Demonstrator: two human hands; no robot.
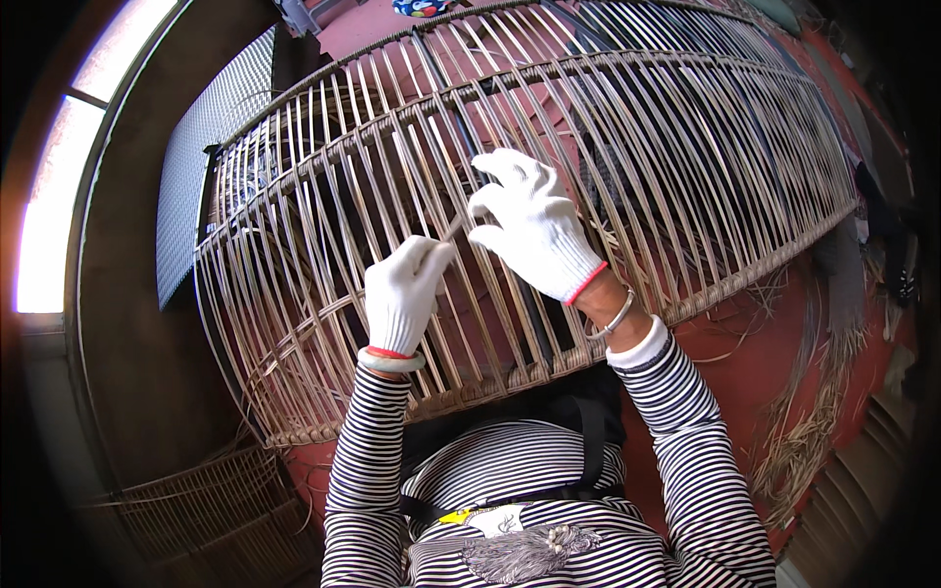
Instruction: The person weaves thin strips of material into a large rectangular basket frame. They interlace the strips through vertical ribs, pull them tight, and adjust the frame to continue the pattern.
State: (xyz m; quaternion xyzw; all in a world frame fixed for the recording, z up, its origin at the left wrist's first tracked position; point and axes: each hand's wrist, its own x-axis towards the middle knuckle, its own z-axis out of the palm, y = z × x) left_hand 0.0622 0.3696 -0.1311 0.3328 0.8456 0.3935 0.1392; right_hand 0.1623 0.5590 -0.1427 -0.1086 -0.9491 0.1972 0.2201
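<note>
A large panel of pale brown wicker strands (pixel 730 282) with a wrapped rim spreads in front of me, crossed by a braided band (pixel 421 101). My left hand (pixel 400 299), in a white knitted glove with a red cuff edge, is closed over the panel's middle. A short wicker strand (pixel 455 228) sticks out from between its thumb and fingers. Gloved the same way, my right hand (pixel 537 230) hovers just to the right with its fingers spread and bent. Nothing shows in it. Dark frame bars (pixel 537 328) run beneath the strands.
Loose strand offcuts (pixel 818 421) lie heaped on the red floor (pixel 716 392) at the right. A grey woven panel (pixel 211 162) stands at the left, beside a bright window (pixel 59 196). Another wicker piece (pixel 211 500) sits at the lower left.
</note>
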